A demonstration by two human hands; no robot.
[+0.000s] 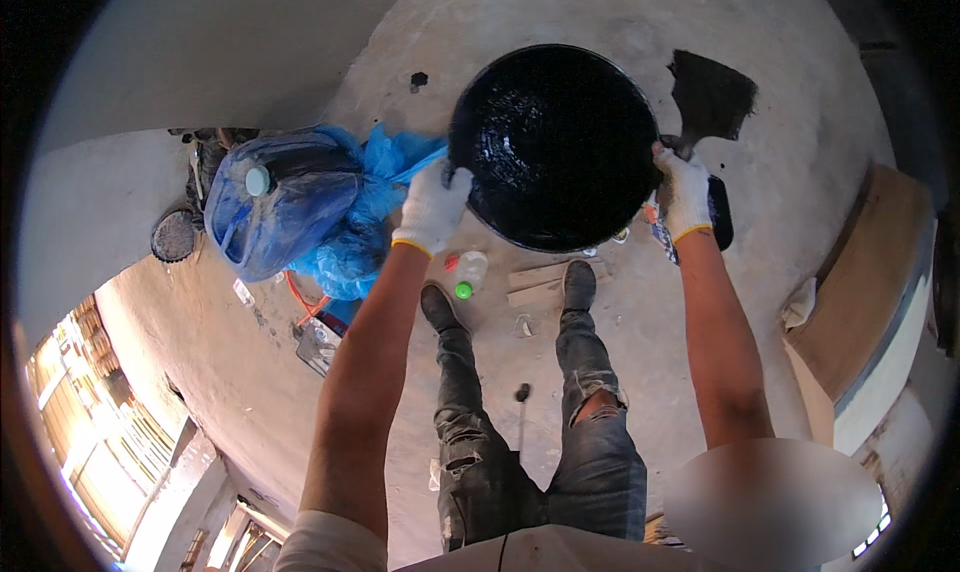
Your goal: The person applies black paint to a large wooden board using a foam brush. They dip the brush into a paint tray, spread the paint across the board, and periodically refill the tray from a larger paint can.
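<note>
A large round black basin [555,152], glossy inside, is held out in front of me between both hands. My left hand [435,207], in a white knit glove, is closed on its left rim. My right hand [685,190], gloved the same way, grips the right rim. Just past the right hand, a dark flat piece [712,97] with ragged edges narrows toward the fingers. I cannot tell whether the hand touches it. A black rounded object [720,215] shows beside the right wrist, partly hidden.
Left of the basin, blue plastic bags [375,182] lie against a bluish container [285,207] with a pale cap. A clear bottle [470,270] with a green cap and wooden boards [550,280] lie by my feet. A brown-topped bench [865,282] stands on the right.
</note>
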